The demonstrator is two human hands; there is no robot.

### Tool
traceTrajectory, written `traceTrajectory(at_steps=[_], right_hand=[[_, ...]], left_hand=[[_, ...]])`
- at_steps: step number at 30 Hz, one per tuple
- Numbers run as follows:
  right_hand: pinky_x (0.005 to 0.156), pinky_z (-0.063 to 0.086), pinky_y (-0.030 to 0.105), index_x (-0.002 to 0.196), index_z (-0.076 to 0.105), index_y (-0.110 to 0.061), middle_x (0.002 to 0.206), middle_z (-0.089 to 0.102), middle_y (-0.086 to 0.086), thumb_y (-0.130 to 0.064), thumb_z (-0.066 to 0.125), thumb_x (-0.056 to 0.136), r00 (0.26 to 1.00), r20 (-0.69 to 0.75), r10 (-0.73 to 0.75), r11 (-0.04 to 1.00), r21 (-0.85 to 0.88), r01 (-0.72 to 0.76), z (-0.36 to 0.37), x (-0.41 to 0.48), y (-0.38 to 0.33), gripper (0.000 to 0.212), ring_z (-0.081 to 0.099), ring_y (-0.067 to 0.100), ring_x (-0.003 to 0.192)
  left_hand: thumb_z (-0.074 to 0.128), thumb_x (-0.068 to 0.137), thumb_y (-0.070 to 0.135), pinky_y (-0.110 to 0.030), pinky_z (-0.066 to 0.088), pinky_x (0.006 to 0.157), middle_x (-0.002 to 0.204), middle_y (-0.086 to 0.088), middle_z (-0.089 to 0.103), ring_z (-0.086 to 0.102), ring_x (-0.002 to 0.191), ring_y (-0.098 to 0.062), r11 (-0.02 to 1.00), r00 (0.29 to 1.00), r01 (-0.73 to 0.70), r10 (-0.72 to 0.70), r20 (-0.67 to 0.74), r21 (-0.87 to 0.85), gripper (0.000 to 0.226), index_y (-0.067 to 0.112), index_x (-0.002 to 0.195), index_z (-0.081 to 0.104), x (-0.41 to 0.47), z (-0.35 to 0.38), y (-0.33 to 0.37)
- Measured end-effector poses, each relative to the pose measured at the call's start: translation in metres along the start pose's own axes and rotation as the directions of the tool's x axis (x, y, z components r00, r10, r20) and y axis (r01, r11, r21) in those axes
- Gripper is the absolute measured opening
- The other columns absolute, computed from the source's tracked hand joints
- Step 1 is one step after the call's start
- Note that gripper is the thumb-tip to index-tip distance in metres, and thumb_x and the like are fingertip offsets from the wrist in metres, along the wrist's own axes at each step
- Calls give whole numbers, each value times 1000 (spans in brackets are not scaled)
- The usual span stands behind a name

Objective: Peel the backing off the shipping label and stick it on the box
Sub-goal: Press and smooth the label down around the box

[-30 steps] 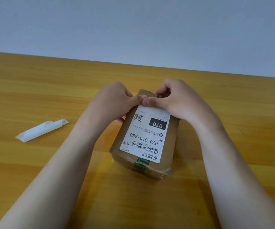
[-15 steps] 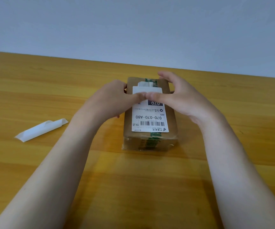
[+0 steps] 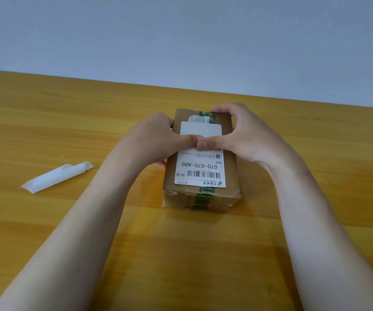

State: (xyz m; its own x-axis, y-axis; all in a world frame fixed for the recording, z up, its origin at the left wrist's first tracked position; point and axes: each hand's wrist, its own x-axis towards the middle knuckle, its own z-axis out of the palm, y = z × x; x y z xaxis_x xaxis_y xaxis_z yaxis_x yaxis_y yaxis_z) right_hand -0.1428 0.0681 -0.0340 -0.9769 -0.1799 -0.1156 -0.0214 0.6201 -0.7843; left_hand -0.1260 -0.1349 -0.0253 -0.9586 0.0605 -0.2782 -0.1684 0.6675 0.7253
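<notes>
A brown cardboard box (image 3: 230, 171) with green-printed tape lies flat on the wooden table (image 3: 69, 131). A white shipping label (image 3: 200, 169) with a barcode and "070-070-A80" lies flat on its top face. My left hand (image 3: 152, 140) grips the box's left side, its thumb pressing on the label's middle. My right hand (image 3: 246, 135) wraps the far right corner, its thumb tip meeting the left thumb on the label.
A curled strip of white backing paper (image 3: 56, 177) lies on the table to the left of the box. The table's far edge meets a pale wall (image 3: 181, 41).
The box was tilted up toward me a second ago and now lies flat on the table. Both thumbs have slid from the label's far end toward its middle.
</notes>
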Motion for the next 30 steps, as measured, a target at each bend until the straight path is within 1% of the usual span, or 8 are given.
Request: traceTrajectory(at_steps=[2,8,11,14,18,22,26,30], right_hand=[[72,36,8,139,58,-33,139,52,-17,-55,96,61,999,-48,18,1000,-15,-18,1,0,-1,90,53,0,112],[67,41,27,117,59,-27,107,57,-16,-61,93,64,992,-95,78,993,-77,-86,2,-4,-6,72,54,-3,93],[64,41,33,109,59,-22,98,60,-11,-63,93,63,989,-100,105,988,-103,-115,3,-7,-10,71,57,7,85],[62,40,34,100,59,-20,93,62,-8,-64,93,64,985,-119,122,984,-112,-135,3,-7,-11,66,57,11,81],[61,46,34,92,58,-21,89,65,-6,-65,91,67,979,-137,150,981,-107,-165,2,-8,-13,60,60,13,75],[68,60,43,97,63,-24,87,65,-8,-68,89,67,975,-147,167,982,-68,-178,1,-9,-11,60,68,16,81],[77,57,42,107,61,-31,96,65,-10,-75,76,77,962,-244,126,957,-226,-182,-4,-11,-7,55,66,20,92],[85,56,40,124,61,-40,110,65,-11,-68,69,89,975,-200,94,964,-227,-139,-7,-10,-8,45,66,20,106]], left_hand=[[77,85,53,-37,67,61,76,8,80,78,69,-13,1000,999,19,-19,-40,7,29,24,89,77,0,0,1],[66,91,60,-41,67,70,73,3,79,77,57,-18,991,995,35,-22,-94,132,44,18,86,80,-2,2,3],[64,93,58,-31,62,58,66,2,77,73,50,-18,987,994,20,-3,-106,160,45,18,80,81,-2,3,3],[61,94,61,-17,44,40,47,7,66,67,40,-13,985,993,8,13,-115,172,52,18,72,79,-2,4,4],[56,101,55,-15,39,36,39,8,59,61,34,-8,986,990,-17,40,-137,167,53,16,71,75,-1,6,3],[54,96,68,-33,62,66,68,6,76,73,61,-12,987,999,-33,38,-30,156,52,24,87,81,-5,1,6],[65,90,64,-37,62,78,86,16,79,75,79,-5,992,997,-72,71,19,103,31,40,102,78,-15,-10,12],[76,84,57,-47,64,85,86,12,81,79,79,-10,993,988,-71,57,145,99,29,34,101,81,-18,-15,12]])
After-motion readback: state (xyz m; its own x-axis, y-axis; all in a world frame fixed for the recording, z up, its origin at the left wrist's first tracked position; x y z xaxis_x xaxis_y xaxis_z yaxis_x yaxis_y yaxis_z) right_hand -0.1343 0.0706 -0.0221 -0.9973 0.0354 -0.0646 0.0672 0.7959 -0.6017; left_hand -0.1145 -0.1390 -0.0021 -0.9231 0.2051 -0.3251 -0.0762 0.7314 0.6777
